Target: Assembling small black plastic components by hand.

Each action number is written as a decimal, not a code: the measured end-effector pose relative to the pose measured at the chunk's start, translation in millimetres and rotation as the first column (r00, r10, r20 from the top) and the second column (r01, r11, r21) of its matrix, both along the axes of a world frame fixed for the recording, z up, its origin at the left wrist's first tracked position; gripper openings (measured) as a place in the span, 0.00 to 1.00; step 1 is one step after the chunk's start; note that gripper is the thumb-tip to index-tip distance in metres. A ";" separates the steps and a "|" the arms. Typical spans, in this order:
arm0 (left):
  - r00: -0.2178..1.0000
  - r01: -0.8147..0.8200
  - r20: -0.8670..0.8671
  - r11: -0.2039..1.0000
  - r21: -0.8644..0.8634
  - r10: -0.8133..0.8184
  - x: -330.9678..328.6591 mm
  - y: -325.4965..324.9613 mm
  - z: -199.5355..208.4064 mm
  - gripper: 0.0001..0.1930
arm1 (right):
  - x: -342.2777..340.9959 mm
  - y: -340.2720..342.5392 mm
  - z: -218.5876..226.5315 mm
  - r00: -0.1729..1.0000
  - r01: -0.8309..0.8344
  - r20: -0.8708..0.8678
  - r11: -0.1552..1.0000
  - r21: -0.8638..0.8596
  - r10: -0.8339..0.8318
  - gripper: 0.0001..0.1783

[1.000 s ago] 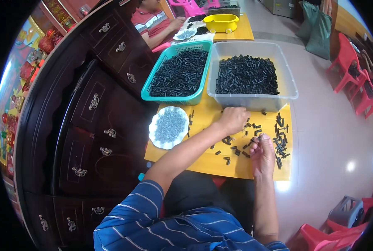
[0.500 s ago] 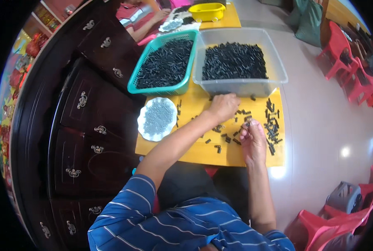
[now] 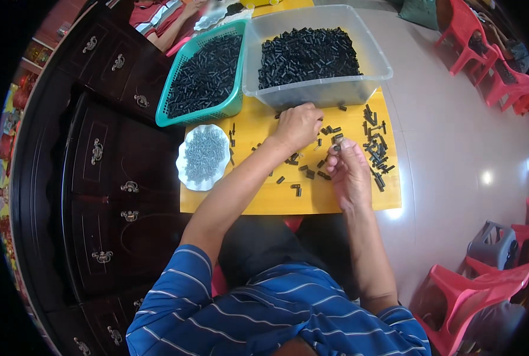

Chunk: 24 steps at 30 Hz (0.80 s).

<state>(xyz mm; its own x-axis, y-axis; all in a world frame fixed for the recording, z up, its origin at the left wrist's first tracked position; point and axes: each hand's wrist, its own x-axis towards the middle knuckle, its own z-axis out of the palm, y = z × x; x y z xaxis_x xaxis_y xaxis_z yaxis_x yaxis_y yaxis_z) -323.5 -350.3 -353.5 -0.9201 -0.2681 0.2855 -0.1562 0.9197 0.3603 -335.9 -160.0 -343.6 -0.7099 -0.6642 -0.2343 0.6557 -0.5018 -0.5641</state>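
Small black tube pieces [image 3: 376,149] lie scattered over a yellow table [image 3: 258,196]. My left hand [image 3: 299,126] reaches across them with its fingers curled, resting on the table just in front of a clear plastic tub [image 3: 335,89] full of black pieces. My right hand [image 3: 348,171] is raised a little above the table and pinches a small black piece [image 3: 336,146] between its fingertips. A white plate [image 3: 203,156] of small grey metal parts sits at the table's left edge. Whether the left hand holds a piece is hidden.
A teal basket [image 3: 200,113] of black pieces stands beside the tub. Dark wooden cabinets [image 3: 104,178] line the left side. Red plastic chairs [image 3: 490,279] stand on the floor to the right. Another person's arm [image 3: 169,26] rests at a further table.
The view has shifted nearer. My left hand stays near the tub's front, and my right hand has lifted a black piece up toward it.
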 end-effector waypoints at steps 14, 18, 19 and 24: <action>0.988 0.028 -0.151 0.999 0.034 -0.023 10.6 1.4 8.7 0.03 | -0.7 -0.5 1.3 1.000 0.011 -0.007 1.000 0.001 -0.011 0.09; 0.974 0.108 -0.226 0.913 0.393 -0.018 38.7 25.9 51.9 0.02 | -0.5 0.6 -0.9 0.999 0.010 -0.030 1.000 0.017 -0.010 0.10; 0.975 0.104 -0.222 0.912 0.396 -0.015 46.9 33.2 59.2 0.02 | 0.1 0.1 -1.6 1.000 0.007 -0.026 1.000 0.019 -0.007 0.10; 0.956 0.154 -0.293 0.855 0.495 -0.003 75.4 56.7 73.7 0.05 | 4.7 -3.9 0.1 0.994 0.040 -0.104 0.998 0.053 -0.034 0.09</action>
<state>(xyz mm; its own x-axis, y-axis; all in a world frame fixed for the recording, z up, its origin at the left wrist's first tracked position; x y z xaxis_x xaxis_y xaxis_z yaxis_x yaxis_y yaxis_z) -248.0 -293.6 -279.8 -0.8500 -0.3745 0.3704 0.0824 0.6000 0.7957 -331.3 -163.8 -343.5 -0.7561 -0.6250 -0.1942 0.5742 -0.4911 -0.6550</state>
